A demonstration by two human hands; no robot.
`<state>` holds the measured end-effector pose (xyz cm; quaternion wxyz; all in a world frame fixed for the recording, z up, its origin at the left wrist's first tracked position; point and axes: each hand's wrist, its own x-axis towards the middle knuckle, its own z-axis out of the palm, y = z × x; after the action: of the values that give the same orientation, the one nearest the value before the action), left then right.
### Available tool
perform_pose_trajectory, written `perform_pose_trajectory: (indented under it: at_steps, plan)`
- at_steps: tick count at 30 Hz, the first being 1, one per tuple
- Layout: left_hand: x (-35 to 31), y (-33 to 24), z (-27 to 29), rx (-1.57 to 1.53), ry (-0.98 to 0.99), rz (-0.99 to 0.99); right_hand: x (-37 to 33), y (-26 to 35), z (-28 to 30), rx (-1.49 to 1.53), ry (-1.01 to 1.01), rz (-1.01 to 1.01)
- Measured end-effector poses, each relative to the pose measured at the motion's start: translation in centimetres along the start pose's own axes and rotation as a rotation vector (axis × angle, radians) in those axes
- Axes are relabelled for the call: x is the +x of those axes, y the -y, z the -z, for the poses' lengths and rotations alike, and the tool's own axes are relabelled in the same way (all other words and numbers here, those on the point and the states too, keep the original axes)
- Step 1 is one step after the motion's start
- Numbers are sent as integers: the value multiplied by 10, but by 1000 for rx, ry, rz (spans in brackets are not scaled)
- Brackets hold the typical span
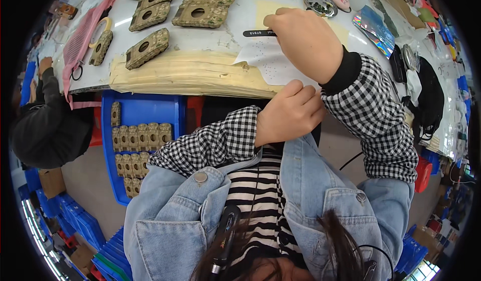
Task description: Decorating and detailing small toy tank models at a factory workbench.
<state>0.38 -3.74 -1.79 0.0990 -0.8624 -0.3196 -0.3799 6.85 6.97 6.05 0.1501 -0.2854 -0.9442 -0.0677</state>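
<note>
My right hand [305, 43] is closed over the worktable around a pair of black tweezers [258, 33], whose blunt end sticks out to the left. Under it lies a white sheet of paper [263, 63] dotted with tiny dark specks. My left hand [290, 111] is curled at the table's front edge, close beside my right cuff. Its fingertips are hidden, so what they pinch, if anything, does not show. Camouflage-patterned housings with a round hole, one of them a single housing [147, 48], sit on the table to the left.
A blue tray [143, 111] with rows of camouflage housings stands below the table edge at left. A round dish [320, 4] of small dark parts is at the back. Pink mesh [82, 38] lies at far left, near another person's dark sleeve [52, 93]. A shiny packet [375, 28] lies right.
</note>
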Motion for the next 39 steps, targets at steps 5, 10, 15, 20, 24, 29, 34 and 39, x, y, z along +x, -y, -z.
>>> perform_pose_trajectory:
  at_steps: [5,10,15,20,24,29,34,39]
  plan:
    - [1,1,4,9,-32,22,29,21,31,71,210,117]
    - [6,-2,-3,38,-53,46,72,21,33,195,640,182]
    - [3,-2,3,22,-4,62,99,19,5,132,878,204]
    - [-2,-1,9,-26,-47,100,109,15,-13,160,990,265]
    - [-5,-1,12,-53,-77,130,107,13,-5,225,945,246]
    - [-11,7,23,-207,-128,132,105,14,2,293,898,264]
    - [-21,10,38,-284,-133,165,109,9,-8,388,857,330]
    - [-29,13,54,-306,-121,182,107,1,-13,484,708,344]
